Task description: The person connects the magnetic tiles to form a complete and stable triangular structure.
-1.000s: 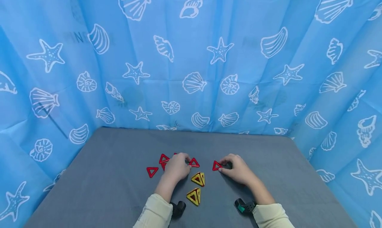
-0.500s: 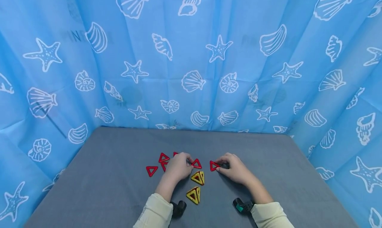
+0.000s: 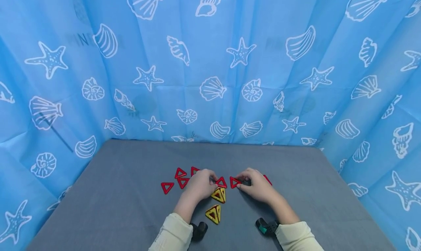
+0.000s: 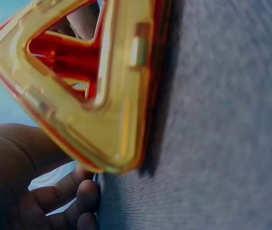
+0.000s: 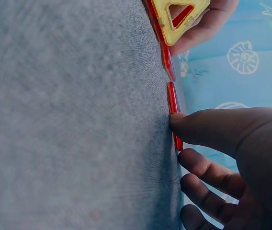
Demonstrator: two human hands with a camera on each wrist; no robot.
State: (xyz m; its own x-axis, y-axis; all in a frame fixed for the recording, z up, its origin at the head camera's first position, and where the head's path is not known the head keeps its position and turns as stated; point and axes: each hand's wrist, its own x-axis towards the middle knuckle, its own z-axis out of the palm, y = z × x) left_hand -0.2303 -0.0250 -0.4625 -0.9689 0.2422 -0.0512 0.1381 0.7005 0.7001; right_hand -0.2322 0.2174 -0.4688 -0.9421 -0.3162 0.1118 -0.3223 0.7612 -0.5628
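My left hand pinches a red triangular magnetic tile lying flat on the table. Opposite it, my right hand holds another red triangular magnetic tile between thumb and fingers. In the right wrist view the thumb presses the held tile, and a narrow gap separates it from the left hand's tile. Just below the left hand's tile stands a small yellow-and-red pyramid, which hides part of the left hand in the left wrist view. A second such pyramid stands nearer me.
Several red triangular tiles lie to the left of my left hand, one partly covered by it. Another red tile shows partly behind my right hand. The grey tabletop backs onto a blue shell-patterned curtain.
My left hand has slid its red tile right and slightly nearer me. My right hand has shifted a little left with its tile, so the gap between the two tiles has narrowed.
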